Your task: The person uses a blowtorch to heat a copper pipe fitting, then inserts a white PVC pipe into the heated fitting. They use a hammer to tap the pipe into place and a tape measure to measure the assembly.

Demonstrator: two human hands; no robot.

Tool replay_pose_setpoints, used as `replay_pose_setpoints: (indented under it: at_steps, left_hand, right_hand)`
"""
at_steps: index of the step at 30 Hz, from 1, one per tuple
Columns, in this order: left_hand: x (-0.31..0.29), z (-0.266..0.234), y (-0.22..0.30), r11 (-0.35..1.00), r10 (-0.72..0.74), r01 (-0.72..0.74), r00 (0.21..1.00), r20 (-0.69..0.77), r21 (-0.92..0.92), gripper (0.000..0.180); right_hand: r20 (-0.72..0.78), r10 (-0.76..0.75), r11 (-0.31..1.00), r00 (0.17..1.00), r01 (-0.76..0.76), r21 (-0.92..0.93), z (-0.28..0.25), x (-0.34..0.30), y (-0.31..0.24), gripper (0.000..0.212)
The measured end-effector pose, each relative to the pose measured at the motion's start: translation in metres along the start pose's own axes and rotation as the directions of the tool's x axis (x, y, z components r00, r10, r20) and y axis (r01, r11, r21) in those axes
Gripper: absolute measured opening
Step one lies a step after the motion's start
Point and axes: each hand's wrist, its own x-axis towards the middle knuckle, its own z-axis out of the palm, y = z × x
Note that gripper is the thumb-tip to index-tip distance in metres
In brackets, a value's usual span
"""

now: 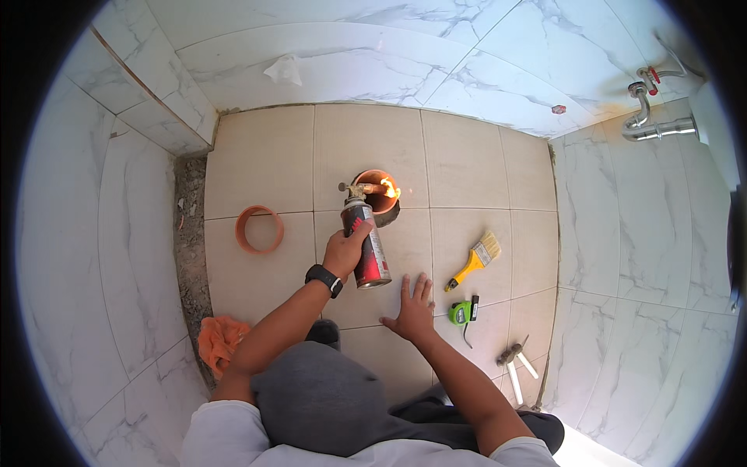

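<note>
My left hand [345, 251] is wrapped round the can of a blowtorch [370, 253], red and black, tilted with its brass head away from me. From its nozzle an orange flame [391, 188] licks the inner wall of an orange-brown pipe [374, 173] set in the floor. Dark rough material shows round the pipe's near side. With fingers spread, my right hand [412, 311] rests on the beige tiles, holding nothing. Right of it lie a yellow-handled paintbrush [476, 258] and a green tape measure [461, 312]. A loose orange pipe ring [242, 233] lies to the left.
An orange cloth or bag [222, 341] lies by my left arm. Beside the left wall runs a rough unfinished strip [192, 233]. Tools with white handles [515, 370] lie near the right wall. Metal drain pipework [657, 128] juts from the upper right, and marbled walls [334, 62] enclose the floor.
</note>
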Motion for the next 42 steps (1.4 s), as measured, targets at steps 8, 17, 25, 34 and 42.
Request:
replay_pose_setpoints:
  at_steps: [8,17,25,34,42]
  left_hand:
    - [0.013,0.008,-0.012,0.999,0.044,-0.045,0.997,-0.067,-0.013,0.054]
    - [0.023,0.016,-0.021,0.987,0.079,-0.07,0.995,-0.058,0.147,0.057]
    - [0.027,0.023,-0.032,0.979,0.099,-0.079,0.99,-0.099,0.186,0.057]
    - [0.022,0.035,-0.034,0.988,0.139,-0.135,0.989,-0.057,0.07,0.053]
    - [0.023,0.037,-0.044,0.996,0.085,-0.085,0.994,-0.063,-0.008,0.052]
  right_hand:
    - [-0.023,-0.017,0.999,1.0,0.018,0.029,0.004,0.004,-0.001,0.128]
    - [-0.017,-0.019,0.998,1.0,0.02,0.057,0.006,0.002,-0.006,0.129]
    - [0.006,-0.012,0.999,1.0,0.012,0.041,0.006,0.003,-0.007,0.127]
    - [-0.006,-0.017,0.999,1.0,0.017,0.03,0.007,0.004,-0.006,0.124]
    - [-0.012,-0.018,0.999,1.0,0.019,0.046,0.007,0.004,-0.006,0.124]
